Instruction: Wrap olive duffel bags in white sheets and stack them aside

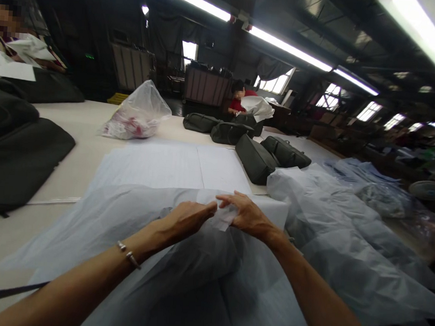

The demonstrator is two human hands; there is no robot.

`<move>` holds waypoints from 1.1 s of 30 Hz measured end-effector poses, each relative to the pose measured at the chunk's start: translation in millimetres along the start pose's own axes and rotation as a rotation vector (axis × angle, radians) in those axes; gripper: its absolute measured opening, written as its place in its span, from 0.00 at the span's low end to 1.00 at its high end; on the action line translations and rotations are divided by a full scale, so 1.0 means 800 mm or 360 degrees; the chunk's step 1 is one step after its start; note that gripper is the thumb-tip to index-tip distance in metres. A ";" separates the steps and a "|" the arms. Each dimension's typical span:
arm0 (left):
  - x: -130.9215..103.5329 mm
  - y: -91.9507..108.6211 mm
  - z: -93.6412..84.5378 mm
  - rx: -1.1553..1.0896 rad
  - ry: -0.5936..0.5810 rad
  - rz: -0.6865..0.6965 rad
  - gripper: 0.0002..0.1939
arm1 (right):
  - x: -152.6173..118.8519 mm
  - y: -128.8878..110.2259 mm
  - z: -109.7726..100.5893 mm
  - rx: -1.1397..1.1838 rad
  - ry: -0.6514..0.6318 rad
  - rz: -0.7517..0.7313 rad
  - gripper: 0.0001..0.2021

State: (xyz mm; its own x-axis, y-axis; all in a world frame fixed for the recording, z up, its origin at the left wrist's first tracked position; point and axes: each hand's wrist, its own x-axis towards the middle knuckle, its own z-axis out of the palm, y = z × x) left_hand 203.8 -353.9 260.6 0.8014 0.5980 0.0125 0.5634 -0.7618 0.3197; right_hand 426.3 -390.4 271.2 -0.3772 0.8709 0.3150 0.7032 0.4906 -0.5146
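In front of me a thin, translucent white wrapping sheet (123, 211) lies over a dark bulky shape, which shows faintly through it. My left hand (193, 215), with a metal bracelet at the wrist, is closed with its fingertips pinched at the sheet's upper middle. Close beside it, my right hand (245, 215) curls its thumb and fingers round a small crumpled white piece (225, 220). Whether that piece is part of the sheet, I cannot tell. The two hands' fingertips nearly meet. Beyond them lies a stack of flat white sheets (157, 163).
Dark bags (255, 158) stand at the back of the table (81, 122); larger dark bags (17, 162) are at left. A clear plastic bag (138, 114) sits behind the stack. Wrapped bundles (333, 217) lie at right. A person in red (241, 102) works across the table, another at far left.
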 end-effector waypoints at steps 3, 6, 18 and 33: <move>-0.006 -0.006 -0.005 -0.0129 0.0054 -0.0072 0.12 | 0.005 -0.016 -0.012 0.0205 -0.0134 0.0108 0.05; -0.013 -0.028 -0.015 -0.0292 0.0090 -0.0131 0.17 | -0.011 -0.040 -0.023 0.0193 -0.0225 0.0077 0.05; -0.034 -0.053 0.055 0.0400 0.0163 0.0465 0.41 | -0.097 -0.097 -0.009 -0.0248 -0.0341 -0.0383 0.06; -0.036 -0.034 0.072 0.0356 0.0147 0.0547 0.39 | -0.114 -0.113 -0.008 -0.0255 -0.0276 -0.0397 0.04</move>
State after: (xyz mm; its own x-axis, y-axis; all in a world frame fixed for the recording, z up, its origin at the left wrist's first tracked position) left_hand 176.8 -364.8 197.4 0.9348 0.3114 0.1706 0.3040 -0.9502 0.0688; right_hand 400.9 -513.9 294.0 -0.6366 0.7232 0.2678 0.6571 0.6905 -0.3024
